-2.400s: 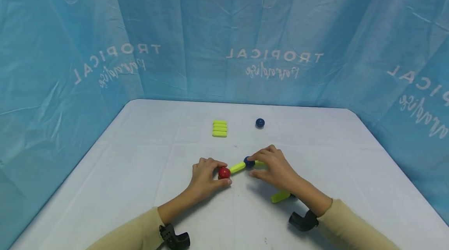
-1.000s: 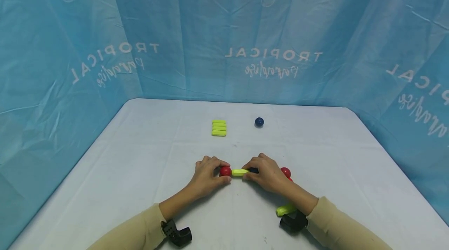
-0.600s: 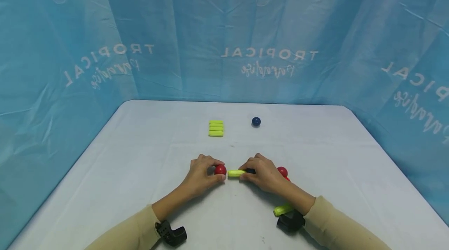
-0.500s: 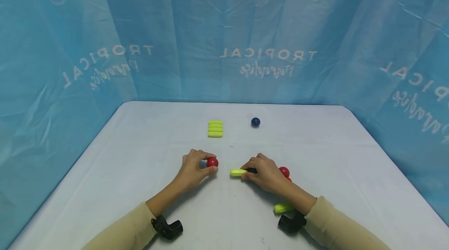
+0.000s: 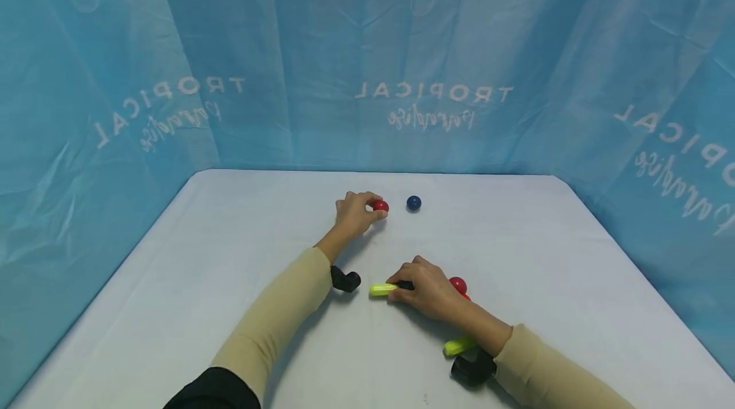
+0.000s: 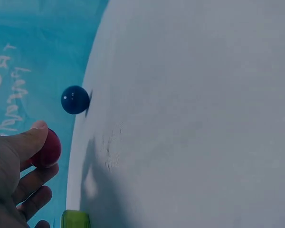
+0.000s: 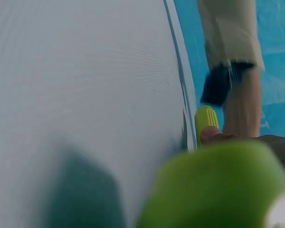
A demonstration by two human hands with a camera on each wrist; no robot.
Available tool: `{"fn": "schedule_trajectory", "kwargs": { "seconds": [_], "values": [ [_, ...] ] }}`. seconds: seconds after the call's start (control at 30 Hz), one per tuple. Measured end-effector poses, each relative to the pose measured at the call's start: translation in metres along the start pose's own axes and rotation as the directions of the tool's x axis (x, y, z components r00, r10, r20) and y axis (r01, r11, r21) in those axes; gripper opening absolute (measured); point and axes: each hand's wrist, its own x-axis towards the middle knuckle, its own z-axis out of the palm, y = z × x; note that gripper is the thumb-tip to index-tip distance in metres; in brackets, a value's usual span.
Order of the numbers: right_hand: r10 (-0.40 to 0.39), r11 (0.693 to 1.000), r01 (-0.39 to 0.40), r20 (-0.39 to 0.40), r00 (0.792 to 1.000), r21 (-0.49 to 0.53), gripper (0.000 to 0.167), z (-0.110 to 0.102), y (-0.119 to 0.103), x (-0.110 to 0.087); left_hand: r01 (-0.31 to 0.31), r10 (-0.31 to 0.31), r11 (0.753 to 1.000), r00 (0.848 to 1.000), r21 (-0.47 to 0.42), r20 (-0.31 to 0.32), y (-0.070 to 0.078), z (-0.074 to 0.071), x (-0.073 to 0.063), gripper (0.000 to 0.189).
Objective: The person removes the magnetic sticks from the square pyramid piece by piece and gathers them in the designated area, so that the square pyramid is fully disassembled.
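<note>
Far back on the table, my left hand (image 5: 355, 214) pinches a red ball (image 5: 381, 205) between thumb and fingers; the left wrist view shows the red ball (image 6: 48, 149) at the thumb tip. A loose dark blue ball (image 5: 413, 203) lies just right of it. Nearer, my right hand (image 5: 425, 288) pinches a yellow-green rod (image 5: 381, 290) where it meets a dark blue ball (image 5: 405, 285), mostly covered by the fingers. Past the right hand show another red ball (image 5: 457, 284) and a second yellow-green rod (image 5: 458, 346) beside the wrist. In the right wrist view a blurred green rod (image 7: 218, 185) fills the foreground.
The white-covered table (image 5: 258, 224) ends at a blue printed curtain (image 5: 321, 45) behind and at both sides. A green rod end (image 6: 76, 219) shows below the left hand in its wrist view. Black wrist cameras hang under both wrists.
My left hand has pulled its red ball off the rod's end and carried it to the back, covering the row of rods there. My right hand has slid down to the rod and stays there.
</note>
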Motion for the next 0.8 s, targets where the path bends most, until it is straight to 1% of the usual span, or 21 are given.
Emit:
{"fn": "schedule_trajectory", "kwargs": {
  "seconds": [0.13,0.3,0.4,0.57,0.67,0.8],
  "values": [
    [-0.015,1.0,0.015,0.019,1.0,0.007,0.024,0.003,0.0,-0.001,0.039,-0.04,0.998,0.999,0.042,0.021,0.004,0.01,0.016,0.038],
    [-0.039,0.999,0.039,-0.008,0.999,-0.024,0.023,0.0,0.002,0.0,0.04,-0.046,0.994,0.997,0.099,0.054,0.007,0.014,0.031,0.038],
    [-0.047,0.998,0.047,-0.02,0.999,-0.04,0.023,0.001,0.0,0.001,0.05,-0.059,0.991,0.995,0.121,0.075,0.007,0.016,0.032,0.039],
    [-0.044,0.997,0.043,-0.003,0.999,-0.07,0.027,-0.001,-0.001,0.0,0.057,-0.071,0.987,0.993,0.148,0.091,0.007,0.018,0.03,0.04],
    [-0.034,0.995,0.033,-0.01,0.999,-0.098,0.033,-0.008,-0.003,-0.002,0.051,-0.066,0.987,0.993,0.155,0.093,0.008,0.018,0.03,0.04],
    [0.009,0.992,-0.013,-0.027,1.0,-0.129,0.041,-0.021,-0.002,-0.007,0.047,-0.061,0.987,0.994,0.153,0.087,0.009,0.016,0.03,0.039]
  ]
}}
